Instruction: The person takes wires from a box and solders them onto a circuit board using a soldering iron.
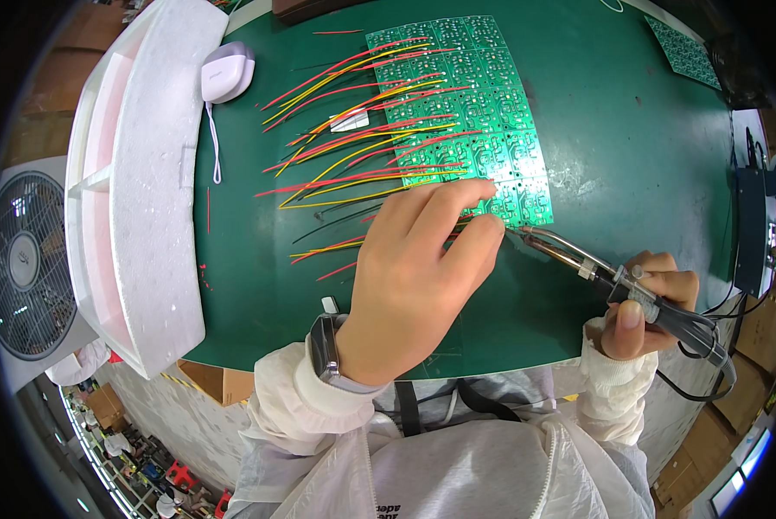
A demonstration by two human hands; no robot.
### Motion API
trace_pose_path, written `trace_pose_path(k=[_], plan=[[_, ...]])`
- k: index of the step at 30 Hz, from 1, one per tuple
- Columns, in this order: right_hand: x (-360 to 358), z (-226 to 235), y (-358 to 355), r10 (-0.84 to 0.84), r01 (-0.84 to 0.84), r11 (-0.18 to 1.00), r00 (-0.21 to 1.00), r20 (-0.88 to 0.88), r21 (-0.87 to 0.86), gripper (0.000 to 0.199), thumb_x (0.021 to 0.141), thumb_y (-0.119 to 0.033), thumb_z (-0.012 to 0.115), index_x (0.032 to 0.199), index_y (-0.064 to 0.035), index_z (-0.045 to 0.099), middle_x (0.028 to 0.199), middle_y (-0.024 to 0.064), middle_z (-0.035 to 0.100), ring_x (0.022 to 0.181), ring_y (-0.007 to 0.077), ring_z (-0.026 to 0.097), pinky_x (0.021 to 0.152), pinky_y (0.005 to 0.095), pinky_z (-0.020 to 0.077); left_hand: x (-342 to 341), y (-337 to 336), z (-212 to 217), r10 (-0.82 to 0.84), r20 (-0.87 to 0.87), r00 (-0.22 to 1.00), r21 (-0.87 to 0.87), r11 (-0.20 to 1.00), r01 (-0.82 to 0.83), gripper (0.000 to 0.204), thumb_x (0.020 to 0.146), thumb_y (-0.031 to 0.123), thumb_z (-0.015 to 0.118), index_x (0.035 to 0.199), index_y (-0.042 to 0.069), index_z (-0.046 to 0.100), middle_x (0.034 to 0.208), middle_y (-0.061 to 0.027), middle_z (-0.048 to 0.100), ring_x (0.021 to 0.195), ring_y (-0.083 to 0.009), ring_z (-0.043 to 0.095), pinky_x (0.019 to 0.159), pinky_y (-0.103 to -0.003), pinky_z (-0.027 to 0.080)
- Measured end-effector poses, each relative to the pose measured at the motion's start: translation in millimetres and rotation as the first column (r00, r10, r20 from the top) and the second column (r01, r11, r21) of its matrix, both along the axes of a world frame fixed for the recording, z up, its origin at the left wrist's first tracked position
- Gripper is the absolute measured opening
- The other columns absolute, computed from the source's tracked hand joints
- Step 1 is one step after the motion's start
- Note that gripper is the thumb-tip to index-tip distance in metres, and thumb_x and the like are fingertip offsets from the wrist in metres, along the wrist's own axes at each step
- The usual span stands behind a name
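Note:
A panel of green circuit boards [500,104] lies on the table, with red, yellow and black wires [353,143] in rows running left from it. My left hand [422,268] rests over the panel's near left corner, fingers curled and thumb close to the index finger. Wire ends show between those fingers, but whatever they pinch is hidden. My right hand [647,311] grips a soldering iron [617,281] with a thin metal tube along its barrel. The iron's tip meets the panel's near edge, just right of my left thumb.
A white foam tray [150,190] with compartments stands at the left, beside a lilac case with a strap [228,73]. Another green board [683,54] lies far right. A dark box-shaped device [755,233] and cables border the right edge. A fan [29,259] stands beyond the tray.

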State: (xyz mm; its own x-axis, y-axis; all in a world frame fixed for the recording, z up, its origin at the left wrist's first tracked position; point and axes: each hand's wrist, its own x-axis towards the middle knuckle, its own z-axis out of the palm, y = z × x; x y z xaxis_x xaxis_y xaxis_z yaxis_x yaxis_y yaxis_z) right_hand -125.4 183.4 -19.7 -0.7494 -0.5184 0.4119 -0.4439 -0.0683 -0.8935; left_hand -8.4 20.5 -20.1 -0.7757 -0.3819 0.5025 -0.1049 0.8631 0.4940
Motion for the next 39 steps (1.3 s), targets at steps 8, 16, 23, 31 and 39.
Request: trace_pose_path(k=[8, 16, 23, 31, 39], plan=[[-3.5, -3.5, 2.8, 0.026, -0.026, 1.0, 1.0, -0.001, -0.003, 0.036, 0.07, -0.027, 0.065, 0.078, -0.0019, 0.04, 0.062, 0.009, 0.048, 0.053, 0.0109, 0.041, 0.051, 0.0232, 0.0362, -0.3, 0.9, -1.5, -0.003, -0.004, 1.0, -0.014, 1.0, 0.003, 0.02, 0.057, -0.002, 0.065, 0.072, 0.005, 0.055, 0.089, -0.0039, 0.055, 0.074, -0.0205, 0.054, 0.061, -0.029, 0.045], [-1.0, -4.0, 4.4, -0.005, 0.005, 1.0, 1.0, -0.007, -0.018, 0.037, 0.069, -0.028, 0.065, 0.078, -0.0022, 0.039, 0.062, 0.0092, 0.048, 0.052, 0.0111, 0.041, 0.051, 0.023, 0.037, -1.5, 3.6, -2.1, 0.026, -0.016, 1.0, -0.047, 0.999, -0.027, 0.021, 0.055, -0.002, 0.066, 0.072, 0.005, 0.056, 0.091, -0.0038, 0.056, 0.076, -0.0212, 0.053, 0.064, -0.03, 0.044], [0.3, -1.1, 3.3, -0.014, 0.014, 1.0, 1.0, -0.017, -0.007, 0.04, 0.069, -0.031, 0.065, 0.078, -0.0026, 0.039, 0.061, 0.0087, 0.048, 0.05, 0.0101, 0.042, 0.049, 0.0225, 0.0371, -0.3, 3.7, -0.6, 0.018, -0.009, 1.0, -0.047, 0.999, -0.018, 0.02, 0.055, -0.002, 0.065, 0.071, 0.005, 0.056, 0.091, -0.0035, 0.056, 0.077, -0.0212, 0.053, 0.065, -0.03, 0.044], [0.4, -1.8, 1.4, -0.033, 0.033, 0.999, 0.999, 0.009, -0.001, 0.041, 0.069, -0.032, 0.066, 0.078, -0.0019, 0.04, 0.06, 0.0089, 0.049, 0.049, 0.0101, 0.042, 0.049, 0.022, 0.0381, -0.8, 3.5, -2.0, 0.023, -0.013, 1.0, -0.063, 0.998, -0.024, 0.02, 0.055, -0.002, 0.066, 0.071, 0.005, 0.056, 0.09, -0.0034, 0.056, 0.075, -0.0211, 0.054, 0.063, -0.03, 0.044], [-1.0, -2.6, 4.0, -0.005, 0.006, 1.0, 1.0, -0.018, 0.018, 0.039, 0.07, -0.03, 0.065, 0.078, -0.001, 0.04, 0.059, 0.0095, 0.049, 0.048, 0.0104, 0.044, 0.048, 0.0221, 0.0381, -1.6, 2.6, -2.4, 0.023, -0.018, 1.0, -0.022, 0.999, -0.023, 0.021, 0.055, -0.003, 0.066, 0.072, 0.005, 0.055, 0.089, -0.0042, 0.056, 0.074, -0.021, 0.054, 0.061, -0.029, 0.045]])
